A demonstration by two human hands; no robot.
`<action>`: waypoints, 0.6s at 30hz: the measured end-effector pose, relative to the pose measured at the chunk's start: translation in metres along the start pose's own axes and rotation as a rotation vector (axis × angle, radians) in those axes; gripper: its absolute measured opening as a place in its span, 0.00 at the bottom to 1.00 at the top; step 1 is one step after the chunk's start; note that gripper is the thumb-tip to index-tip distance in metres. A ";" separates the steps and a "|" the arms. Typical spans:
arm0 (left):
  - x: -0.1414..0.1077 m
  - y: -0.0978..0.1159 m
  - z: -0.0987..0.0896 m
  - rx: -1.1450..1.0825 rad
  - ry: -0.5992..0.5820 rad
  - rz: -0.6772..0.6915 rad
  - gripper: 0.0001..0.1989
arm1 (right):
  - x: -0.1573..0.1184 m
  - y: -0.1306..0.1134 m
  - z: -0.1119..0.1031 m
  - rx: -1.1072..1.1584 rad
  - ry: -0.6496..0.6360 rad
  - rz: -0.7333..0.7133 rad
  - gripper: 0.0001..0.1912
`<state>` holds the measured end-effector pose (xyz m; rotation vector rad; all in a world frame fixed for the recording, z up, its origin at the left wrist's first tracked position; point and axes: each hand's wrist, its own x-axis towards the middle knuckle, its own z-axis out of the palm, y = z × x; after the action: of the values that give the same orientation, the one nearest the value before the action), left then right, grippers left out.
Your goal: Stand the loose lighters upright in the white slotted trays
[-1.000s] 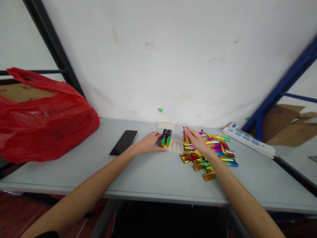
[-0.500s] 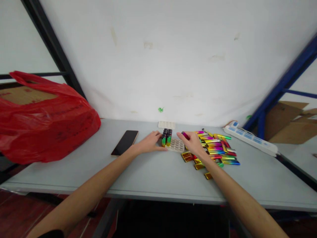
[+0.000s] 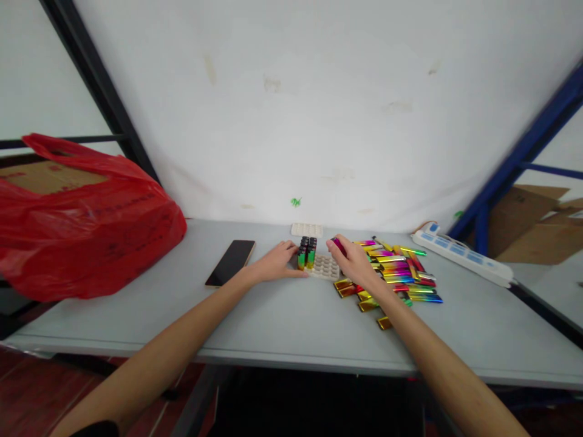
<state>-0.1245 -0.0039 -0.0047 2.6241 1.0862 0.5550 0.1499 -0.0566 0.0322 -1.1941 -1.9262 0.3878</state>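
A pale tray with rows of round holes [image 3: 326, 267] lies mid-table. Several lighters [image 3: 306, 254] with green-and-yellow bodies and dark tops stand upright in two rows at its left end. My left hand [image 3: 277, 262] braces that end, thumb along the front edge and fingers behind at the left side. Over the tray's right side, my right hand [image 3: 350, 258] pinches a purple lighter [image 3: 338, 246], its lower part hidden by the fingers. Beside and under my right forearm is a loose pile of shiny multicoloured lighters [image 3: 396, 264].
A black phone [image 3: 231, 263] lies left of my left hand. Against the wall sits a second pale tray [image 3: 306, 229]. A white power strip [image 3: 464, 254] runs along the right, near a cardboard box [image 3: 528, 224]. A red plastic bag [image 3: 104, 230] bulges over the left side.
My right hand has tilted slightly, and more of the purple lighter shows in its fingers. My left hand and the tray hold their place.
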 end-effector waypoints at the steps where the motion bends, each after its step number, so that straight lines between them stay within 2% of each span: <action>1: 0.000 0.000 0.000 0.002 0.000 0.000 0.36 | -0.001 -0.001 -0.002 -0.010 -0.029 -0.035 0.23; 6: 0.000 -0.001 0.001 0.001 -0.001 -0.002 0.36 | -0.002 -0.005 -0.007 -0.132 -0.123 -0.206 0.28; 12: 0.000 -0.001 0.000 0.002 0.001 -0.003 0.36 | -0.003 -0.011 0.003 -0.101 -0.156 -0.112 0.35; 15: 0.000 0.000 0.001 0.024 -0.011 -0.008 0.37 | -0.003 -0.009 0.011 -0.099 -0.184 -0.098 0.34; 18: 0.001 0.000 0.001 0.015 -0.016 -0.004 0.37 | -0.002 -0.005 0.018 -0.180 -0.242 -0.126 0.29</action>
<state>-0.1235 -0.0033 -0.0056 2.6337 1.0952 0.5267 0.1332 -0.0582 0.0234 -1.1749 -2.2734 0.3083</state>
